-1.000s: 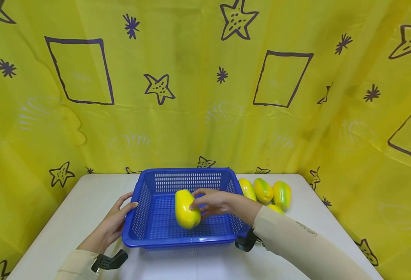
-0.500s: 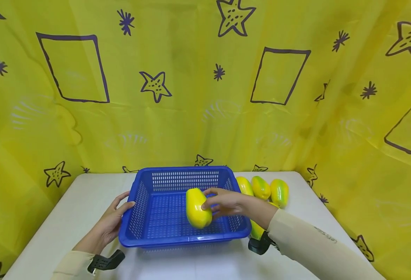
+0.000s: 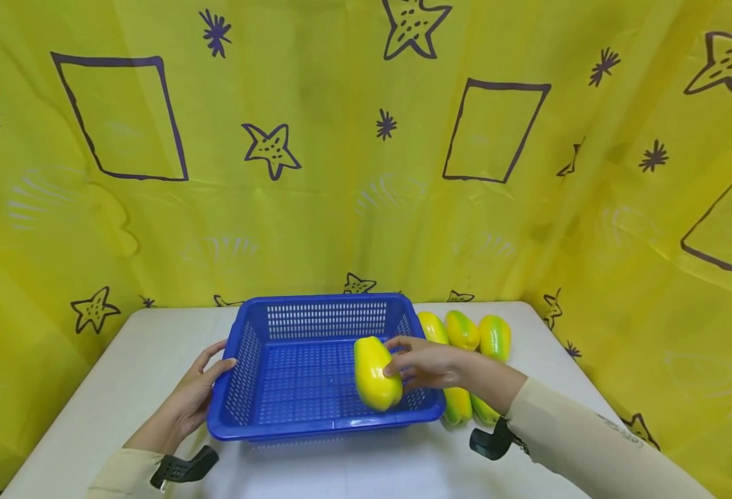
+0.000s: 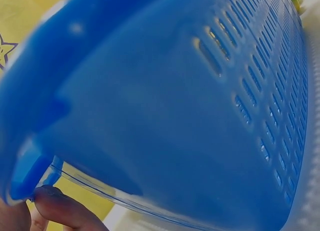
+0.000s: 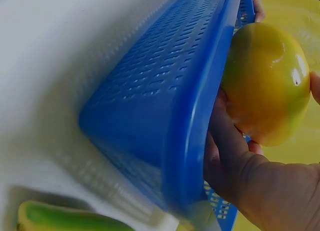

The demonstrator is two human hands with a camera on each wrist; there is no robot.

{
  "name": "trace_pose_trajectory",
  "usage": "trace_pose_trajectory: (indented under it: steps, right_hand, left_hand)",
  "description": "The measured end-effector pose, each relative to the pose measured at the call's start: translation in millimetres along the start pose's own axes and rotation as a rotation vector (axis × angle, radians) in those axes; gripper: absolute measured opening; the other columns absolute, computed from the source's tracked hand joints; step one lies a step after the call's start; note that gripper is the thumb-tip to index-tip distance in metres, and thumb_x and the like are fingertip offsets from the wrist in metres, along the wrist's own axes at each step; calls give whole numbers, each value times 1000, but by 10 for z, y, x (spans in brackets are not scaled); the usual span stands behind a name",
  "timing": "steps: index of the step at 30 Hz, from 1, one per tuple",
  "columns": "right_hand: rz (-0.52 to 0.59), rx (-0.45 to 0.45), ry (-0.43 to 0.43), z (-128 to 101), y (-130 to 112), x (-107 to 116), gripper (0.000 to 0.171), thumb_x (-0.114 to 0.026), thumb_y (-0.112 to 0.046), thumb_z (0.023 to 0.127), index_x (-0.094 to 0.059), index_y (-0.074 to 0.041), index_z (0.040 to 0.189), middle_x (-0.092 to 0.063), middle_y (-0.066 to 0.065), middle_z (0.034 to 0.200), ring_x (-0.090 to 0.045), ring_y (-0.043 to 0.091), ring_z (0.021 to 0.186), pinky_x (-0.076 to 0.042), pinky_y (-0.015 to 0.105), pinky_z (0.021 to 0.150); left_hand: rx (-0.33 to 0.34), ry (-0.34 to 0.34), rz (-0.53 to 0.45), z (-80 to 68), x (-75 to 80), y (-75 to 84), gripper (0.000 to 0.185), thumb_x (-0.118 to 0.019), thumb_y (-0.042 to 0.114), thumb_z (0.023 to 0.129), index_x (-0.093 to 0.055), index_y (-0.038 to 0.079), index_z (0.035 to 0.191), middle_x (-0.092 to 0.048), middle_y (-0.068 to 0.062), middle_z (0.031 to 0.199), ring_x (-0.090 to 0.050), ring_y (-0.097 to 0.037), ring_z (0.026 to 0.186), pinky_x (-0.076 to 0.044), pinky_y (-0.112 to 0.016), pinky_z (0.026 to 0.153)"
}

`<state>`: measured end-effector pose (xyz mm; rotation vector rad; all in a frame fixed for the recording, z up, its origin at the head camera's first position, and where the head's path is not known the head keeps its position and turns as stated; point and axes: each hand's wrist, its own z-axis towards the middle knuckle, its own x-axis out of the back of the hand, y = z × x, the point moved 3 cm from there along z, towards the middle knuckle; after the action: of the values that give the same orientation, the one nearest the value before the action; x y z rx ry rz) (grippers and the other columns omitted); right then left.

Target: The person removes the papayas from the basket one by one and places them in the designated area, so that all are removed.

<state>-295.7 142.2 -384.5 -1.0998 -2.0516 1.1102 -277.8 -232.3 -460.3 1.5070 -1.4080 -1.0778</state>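
Note:
A blue plastic basket (image 3: 341,424) with slotted walls stands on the white table. My left hand (image 3: 193,391) grips its left rim, thumb on top; in the left wrist view the fingertips (image 4: 65,208) show at the rim of the basket's wall (image 4: 150,106). Over the basket's right part, my right hand (image 3: 425,362) holds a yellow papaya (image 3: 375,374) between thumb and fingers. The right wrist view shows this papaya (image 5: 270,83) above the rim, with fingers (image 5: 227,136) round its underside. No other fruit shows inside the basket.
Several yellow-green papayas (image 3: 495,337) lie on the table (image 3: 553,388) right of the basket, partly hidden by the right arm. One papaya (image 5: 65,218) shows beside the basket in the right wrist view. A yellow curtain (image 3: 322,229) with starfish drawings hangs behind and at the sides.
My right hand has moved rightward with the papaya, from the basket's middle toward its right wall. The left hand keeps its grip on the rim. The head view has shifted slightly.

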Motion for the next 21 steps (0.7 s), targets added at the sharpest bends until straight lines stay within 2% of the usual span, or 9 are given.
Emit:
trace_pose_trajectory:
  steps: [8,15,21]
  right_hand:
    - [44,5,-29,-164,36,138,68,-64,-6,89,-27,-4,146,-49,22,132,-59,31,110,-42,57,106]
    - [102,9,-45,-286,23,201,74,-63,-4,91,-18,-4,150,-37,25,141,-59,31,111,-37,61,109]
    - [84,23,-39,-369,38,280,75,-63,-7,91,-17,-2,150,-43,25,138,-60,32,113,-40,60,107]
  left_hand:
    - [2,0,1,-13,-6,10,76,-58,34,99,-10,26,157,-58,-10,118,-68,-20,91,-60,-45,81]
    - [7,-1,9,-16,-10,4,75,-57,33,99,-10,26,157,-57,-12,121,-68,-21,91,-60,-46,81]
    - [12,0,14,-10,-14,12,74,-57,33,99,-11,26,157,-52,-17,128,-68,-21,92,-60,-46,82]
